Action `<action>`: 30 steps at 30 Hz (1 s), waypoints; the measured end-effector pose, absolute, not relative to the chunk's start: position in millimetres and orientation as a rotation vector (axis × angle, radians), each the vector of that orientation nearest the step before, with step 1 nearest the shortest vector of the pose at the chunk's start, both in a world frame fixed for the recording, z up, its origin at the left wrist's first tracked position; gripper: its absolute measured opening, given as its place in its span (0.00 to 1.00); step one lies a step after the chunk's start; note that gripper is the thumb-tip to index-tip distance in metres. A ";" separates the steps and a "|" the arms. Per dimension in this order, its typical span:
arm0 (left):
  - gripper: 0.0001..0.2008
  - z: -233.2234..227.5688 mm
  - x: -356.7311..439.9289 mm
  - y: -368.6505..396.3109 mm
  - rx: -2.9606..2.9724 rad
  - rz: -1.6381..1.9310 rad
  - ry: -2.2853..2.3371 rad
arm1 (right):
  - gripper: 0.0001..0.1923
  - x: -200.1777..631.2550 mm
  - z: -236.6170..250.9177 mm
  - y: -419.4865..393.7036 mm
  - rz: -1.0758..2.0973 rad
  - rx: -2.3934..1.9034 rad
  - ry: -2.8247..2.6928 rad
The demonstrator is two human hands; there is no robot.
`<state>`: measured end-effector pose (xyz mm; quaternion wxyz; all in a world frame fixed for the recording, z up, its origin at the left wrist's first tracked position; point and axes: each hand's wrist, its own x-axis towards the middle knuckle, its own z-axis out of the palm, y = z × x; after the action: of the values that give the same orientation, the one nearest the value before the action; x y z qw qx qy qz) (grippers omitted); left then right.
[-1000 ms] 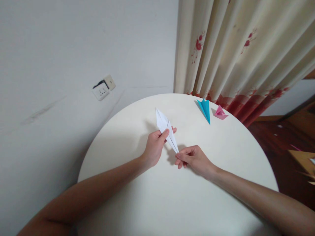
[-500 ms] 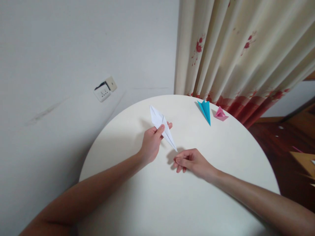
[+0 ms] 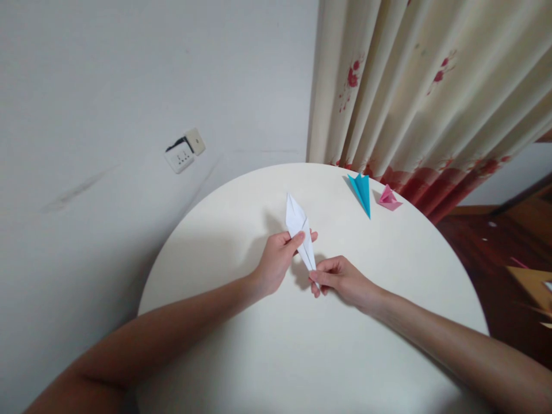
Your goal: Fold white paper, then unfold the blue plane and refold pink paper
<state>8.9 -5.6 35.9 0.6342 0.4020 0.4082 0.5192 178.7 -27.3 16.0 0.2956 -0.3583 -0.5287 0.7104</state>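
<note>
White paper, folded into a long narrow dart [image 3: 301, 233], looks light, thin and easily creased. I see my left hand [image 3: 276, 261] pinching its middle and my right hand [image 3: 340, 279] nipping the near tip, above the worktop [image 3: 267, 356]. Beyond my grip lie a blue fold [image 3: 361, 192] and pink fold [image 3: 388, 198], well apart; nothing blocks.

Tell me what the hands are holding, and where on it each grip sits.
Both hold one white folded paper. The left hand grips its middle, thumb on top; the right hand pinches its near pointed tip. The far tip points away, free.
</note>
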 end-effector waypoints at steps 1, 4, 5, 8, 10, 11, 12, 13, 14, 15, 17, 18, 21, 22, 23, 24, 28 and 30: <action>0.16 36.5 8.8 -5.8 0.922 1.181 0.934 | 0.17 179.3 17.3 -27.4 1.904 -0.949 -1.407; 0.16 36.5 8.6 -6.3 0.927 1.160 0.933 | 0.16 180.8 19.2 -27.2 1.961 -0.941 -1.410; 0.16 36.1 8.5 -6.4 0.930 1.153 0.927 | 0.16 181.3 19.3 -27.0 1.984 -0.934 -1.410; 0.16 35.3 8.0 -6.9 0.947 1.136 0.902 | 0.16 182.5 19.5 -26.4 2.048 -0.910 -1.434; 0.16 35.6 7.9 -7.5 0.964 1.134 0.897 | 0.16 183.1 21.0 -26.2 2.083 -0.902 -1.458; 0.16 35.9 8.0 -7.9 0.972 1.133 0.899 | 0.16 183.4 22.3 -26.2 2.098 -0.901 -1.467; 0.16 36.2 8.1 -8.2 0.977 1.133 0.901 | 0.16 183.5 23.9 -26.4 2.109 -0.903 -1.475; 0.16 36.6 8.3 -8.4 0.981 1.132 0.903 | 0.16 183.6 25.6 -26.8 2.114 -0.907 -1.484; 0.16 37.0 8.4 -8.5 0.982 1.131 0.906 | 0.16 183.5 27.3 -27.4 2.114 -0.911 -1.497; 0.16 37.4 8.5 -8.3 0.980 1.131 0.906 | 0.17 183.4 28.8 -28.3 2.115 -0.911 -1.515; 0.15 38.3 7.9 -6.8 0.965 1.146 0.897 | 0.17 183.1 30.3 -30.9 2.116 -0.896 -1.554; 0.15 38.9 7.3 -5.5 0.953 1.162 0.891 | 0.17 183.0 30.3 -32.4 2.120 -0.883 -1.572; 0.14 41.3 4.2 -0.4 0.905 1.224 0.877 | 0.16 184.1 28.3 -36.1 2.168 -0.842 -1.633; 0.14 42.2 3.2 1.0 0.892 1.239 0.876 | 0.16 185.1 27.6 -36.4 2.204 -0.830 -1.659; 0.13 42.9 2.3 2.0 0.882 1.248 0.876 | 0.15 186.2 27.1 -36.0 2.250 -0.820 -1.683; 0.13 43.4 1.7 2.3 0.875 1.250 0.876 | 0.16 187.4 27.0 -35.0 2.298 -0.811 -1.694; 0.15 41.6 3.3 -2.9 0.899 1.200 0.893 | 0.24 189.5 28.4 -27.4 2.242 -0.814 -1.597; 0.17 39.2 6.1 -8.5 0.935 1.134 0.900 | 0.23 187.6 27.6 -24.4 2.050 -0.844 -1.545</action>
<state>6.1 -8.5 39.2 0.6511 0.4118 0.3964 0.4993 187.6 -24.4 27.6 0.2180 -0.3047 -0.5580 0.7404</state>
